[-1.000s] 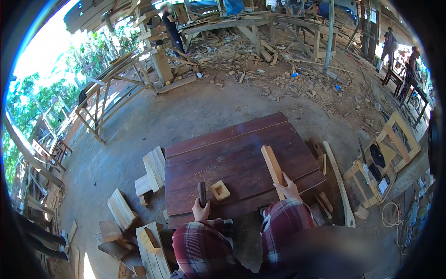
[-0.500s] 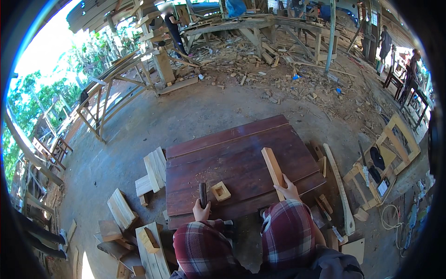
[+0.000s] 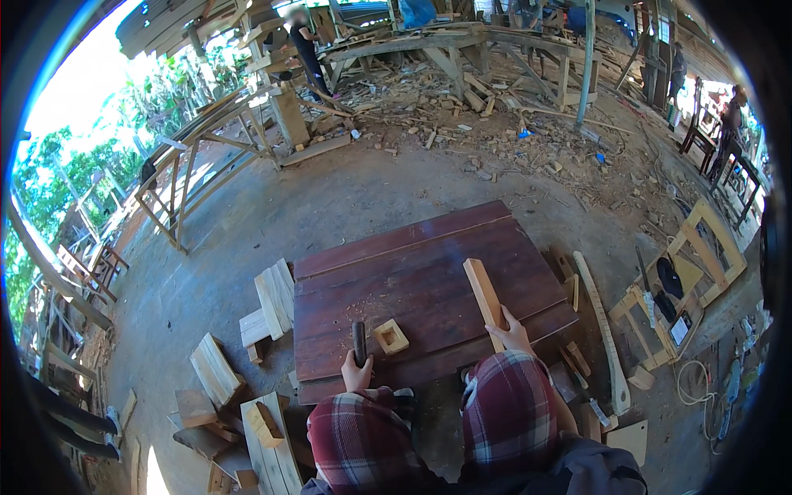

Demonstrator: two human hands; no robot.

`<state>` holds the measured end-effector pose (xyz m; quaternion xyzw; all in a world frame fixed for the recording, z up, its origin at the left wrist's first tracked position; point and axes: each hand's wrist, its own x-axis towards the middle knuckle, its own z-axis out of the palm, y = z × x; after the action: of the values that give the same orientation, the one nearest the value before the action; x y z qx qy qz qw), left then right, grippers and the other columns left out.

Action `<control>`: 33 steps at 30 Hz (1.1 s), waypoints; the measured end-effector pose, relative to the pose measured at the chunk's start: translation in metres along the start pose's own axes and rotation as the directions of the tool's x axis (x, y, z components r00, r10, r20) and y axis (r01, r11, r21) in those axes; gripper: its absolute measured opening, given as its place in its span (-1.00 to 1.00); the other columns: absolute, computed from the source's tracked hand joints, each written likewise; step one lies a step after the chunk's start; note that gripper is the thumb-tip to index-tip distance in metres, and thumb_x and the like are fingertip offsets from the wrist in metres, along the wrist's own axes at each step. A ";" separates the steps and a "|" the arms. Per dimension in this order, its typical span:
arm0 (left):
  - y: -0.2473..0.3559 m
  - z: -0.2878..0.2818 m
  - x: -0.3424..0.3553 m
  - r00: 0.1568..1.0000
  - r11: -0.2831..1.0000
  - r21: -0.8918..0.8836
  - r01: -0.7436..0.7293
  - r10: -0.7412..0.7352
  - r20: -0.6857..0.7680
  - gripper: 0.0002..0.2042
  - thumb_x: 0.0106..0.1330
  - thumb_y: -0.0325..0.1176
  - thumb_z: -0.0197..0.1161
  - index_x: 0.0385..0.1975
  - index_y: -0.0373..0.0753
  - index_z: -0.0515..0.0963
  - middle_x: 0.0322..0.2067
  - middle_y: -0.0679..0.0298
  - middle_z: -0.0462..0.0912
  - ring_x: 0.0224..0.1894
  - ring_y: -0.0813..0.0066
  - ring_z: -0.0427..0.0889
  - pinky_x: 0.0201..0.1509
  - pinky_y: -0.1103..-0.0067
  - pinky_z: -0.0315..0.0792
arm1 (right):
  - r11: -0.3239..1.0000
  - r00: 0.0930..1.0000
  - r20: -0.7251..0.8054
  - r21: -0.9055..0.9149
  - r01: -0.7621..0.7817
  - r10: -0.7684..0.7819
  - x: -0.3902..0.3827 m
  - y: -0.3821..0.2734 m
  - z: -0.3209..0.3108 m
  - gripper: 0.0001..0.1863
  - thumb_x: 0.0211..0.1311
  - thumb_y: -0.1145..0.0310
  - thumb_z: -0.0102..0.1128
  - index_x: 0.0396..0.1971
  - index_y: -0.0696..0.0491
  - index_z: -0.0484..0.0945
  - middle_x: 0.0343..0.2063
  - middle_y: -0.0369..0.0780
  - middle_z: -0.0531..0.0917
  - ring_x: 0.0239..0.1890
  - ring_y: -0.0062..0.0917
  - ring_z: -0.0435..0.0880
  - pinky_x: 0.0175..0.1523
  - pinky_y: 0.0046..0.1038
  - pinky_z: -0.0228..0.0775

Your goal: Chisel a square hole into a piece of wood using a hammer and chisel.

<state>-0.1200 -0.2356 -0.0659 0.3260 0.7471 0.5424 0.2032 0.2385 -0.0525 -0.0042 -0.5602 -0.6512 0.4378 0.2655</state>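
My left hand (image 3: 357,377) is closed around a dark, round wooden handle (image 3: 359,338) that stands upright at the near edge of a reddish-brown panelled board (image 3: 396,289). Whatever lies below the fist is hidden. Just right of that handle, a small pale square wood block (image 3: 391,337) with a hollow in its top rests on the board, apart from both hands. My right hand (image 3: 513,334) grips the near part of a squared wooden bar (image 3: 483,290), its far end pointing away over the board. Wood chips (image 3: 351,318) are scattered near the left hand.
Planks and cut blocks (image 3: 216,371) lie left of the board. On the right are a long curved wood strip (image 3: 601,330), a wooden frame (image 3: 711,252), tools and a cable (image 3: 697,384). Workbenches, scrap wood (image 3: 495,124) and several people (image 3: 305,49) are farther off.
Both hands, the handle and the bar stay almost in place. Far off at the right, a standing person has shifted slightly.
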 end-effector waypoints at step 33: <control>-0.027 0.001 0.001 0.992 0.990 0.100 -0.097 0.105 -0.074 -0.63 0.10 -0.27 0.39 -0.14 -0.32 0.52 -0.46 -0.03 0.64 -0.39 0.12 0.68 -0.24 0.37 0.50 | 0.980 0.997 -0.052 0.189 0.063 -0.054 0.031 0.026 0.007 -0.24 0.04 0.13 0.36 0.21 0.23 0.37 0.03 -0.06 0.61 0.06 -0.42 0.58 0.14 -0.44 0.38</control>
<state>-0.1270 -0.2399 -0.0915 0.3511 0.7623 0.5280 0.1298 0.2383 -0.0253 -0.0348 -0.5229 -0.6161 0.4769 0.3457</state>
